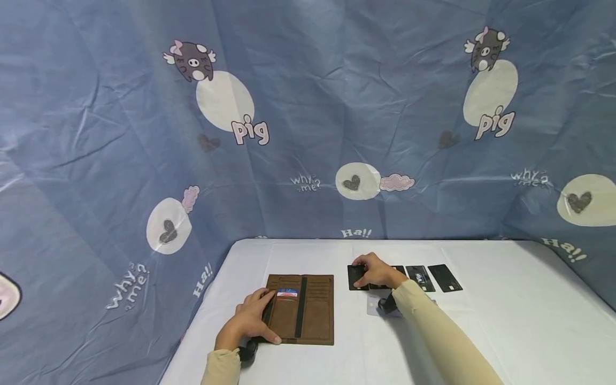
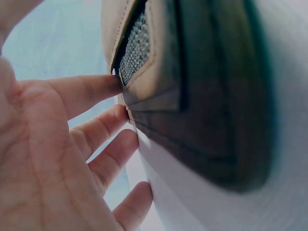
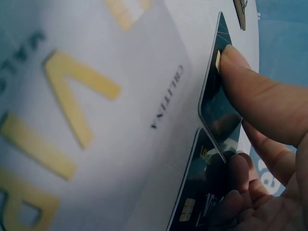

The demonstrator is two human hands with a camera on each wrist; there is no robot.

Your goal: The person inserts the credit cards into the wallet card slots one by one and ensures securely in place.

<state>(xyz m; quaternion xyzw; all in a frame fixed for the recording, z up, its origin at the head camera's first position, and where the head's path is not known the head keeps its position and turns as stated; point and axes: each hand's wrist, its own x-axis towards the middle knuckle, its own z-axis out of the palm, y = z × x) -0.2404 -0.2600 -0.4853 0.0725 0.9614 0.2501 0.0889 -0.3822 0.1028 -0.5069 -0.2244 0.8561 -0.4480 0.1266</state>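
A brown long wallet [image 1: 318, 315] lies spread out on the table, a blue, white and red card [image 1: 287, 293] showing in one of its slots. My left hand [image 1: 250, 316] rests along its left side, fingers spread and fingertips at the edge, thumb at the near corner. To the right, my right hand [image 1: 377, 271] pinches the leftmost black card [image 1: 353, 275], thumb by its chip and fingers toward its far edge. Beside it, another black card [image 3: 195, 192] with a gold chip is partly covered by that hand.
Further right lie a black VIP card [image 1: 420, 277] and a plain-looking black card [image 1: 445, 278]. A pale card with gold letters [image 3: 144, 72] lies under my right wrist. White cloth covers the table [image 1: 520, 321]; a blue patterned curtain [image 1: 308, 107] hangs behind and at the sides.
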